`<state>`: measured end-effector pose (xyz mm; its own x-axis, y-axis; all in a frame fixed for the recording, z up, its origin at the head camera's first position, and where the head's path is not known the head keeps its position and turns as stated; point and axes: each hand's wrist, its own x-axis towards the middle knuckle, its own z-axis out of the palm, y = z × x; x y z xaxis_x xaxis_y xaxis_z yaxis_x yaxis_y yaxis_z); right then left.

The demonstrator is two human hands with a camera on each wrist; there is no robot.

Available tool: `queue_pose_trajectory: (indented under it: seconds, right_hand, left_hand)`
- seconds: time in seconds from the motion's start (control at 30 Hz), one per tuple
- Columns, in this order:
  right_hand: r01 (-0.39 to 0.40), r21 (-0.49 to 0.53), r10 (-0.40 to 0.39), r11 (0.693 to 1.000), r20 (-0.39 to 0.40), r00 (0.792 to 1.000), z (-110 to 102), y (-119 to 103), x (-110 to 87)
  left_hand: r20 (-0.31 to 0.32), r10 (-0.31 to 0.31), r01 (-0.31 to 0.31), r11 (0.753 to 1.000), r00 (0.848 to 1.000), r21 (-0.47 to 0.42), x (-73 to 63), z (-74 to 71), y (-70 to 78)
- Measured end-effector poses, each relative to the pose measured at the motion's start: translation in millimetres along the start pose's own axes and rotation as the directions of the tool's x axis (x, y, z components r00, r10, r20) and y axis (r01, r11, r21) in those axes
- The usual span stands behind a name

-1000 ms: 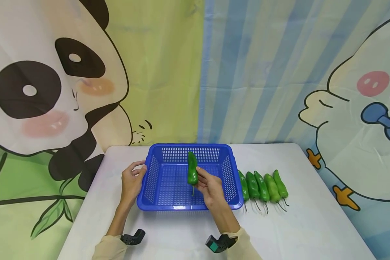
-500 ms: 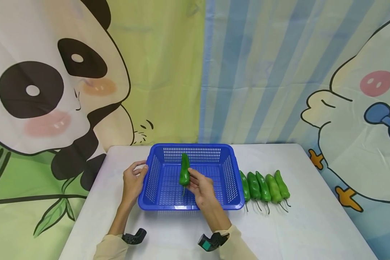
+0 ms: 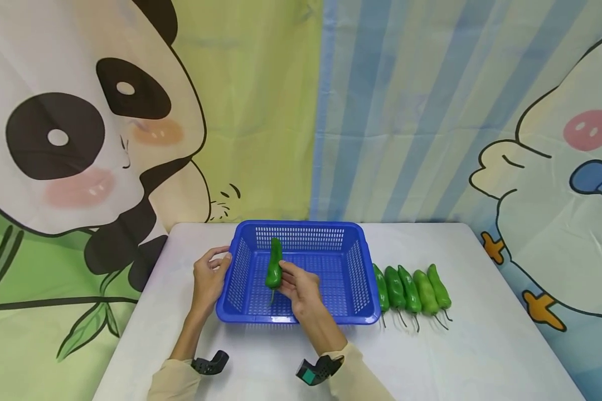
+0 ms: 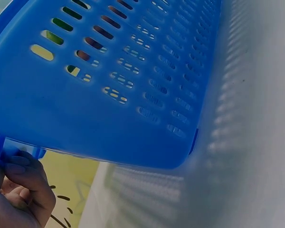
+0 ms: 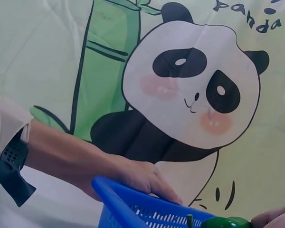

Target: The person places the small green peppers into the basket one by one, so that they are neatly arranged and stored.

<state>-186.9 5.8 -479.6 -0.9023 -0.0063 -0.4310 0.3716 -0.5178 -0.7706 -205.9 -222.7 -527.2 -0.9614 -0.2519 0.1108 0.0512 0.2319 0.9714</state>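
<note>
A blue plastic basket [image 3: 301, 224] with slotted walls stands on the white table. My left hand [image 3: 208, 281] holds its left rim, and in the left wrist view the fingers [image 4: 31, 178] curl at the rim beside the perforated wall. Between the thumb and fingers of my right hand [image 3: 303, 289] a long green pepper [image 3: 273, 267] is pinched near its stem end. It is held over the left half of the basket, tip pointing away and stem towards me. Only the top of this pepper [image 5: 228, 222] shows at the bottom of the right wrist view.
Several green peppers [image 3: 411, 292] lie in a row right of the basket, stems towards me, the leftmost partly hidden by its rim. The white table [image 3: 486, 334] ends at a cartoon-printed curtain [image 3: 261, 111] behind.
My right hand has carried the pepper leftward over the basket, from its middle to its left half. My left hand stays on the rim. The whole head view has shifted slightly.
</note>
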Motion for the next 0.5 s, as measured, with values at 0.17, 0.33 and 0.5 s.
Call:
queue_pose_trajectory:
  seconds: [0.17, 0.33, 0.5]
  right_hand:
    - [-0.005, -0.01, 0.005, 1.0, -0.005, 1.0, 7.3, 4.2, 0.8]
    - [-0.013, -0.036, 0.013, 0.999, -0.015, 1.0, 13.7, 8.7, 2.2]
    - [-0.034, -0.054, 0.032, 0.998, -0.044, 0.999, 18.9, 11.5, 2.5]
  left_hand:
    - [-0.003, 0.013, -0.013, 1.0, 1.0, 0.001, -0.6, 1.2, -0.5]
    - [-0.008, 0.015, -0.014, 1.0, 1.0, 0.011, -0.4, 1.3, -1.0]
    - [0.001, 0.009, -0.009, 1.0, 1.0, 0.004, -1.5, 1.0, -1.0]
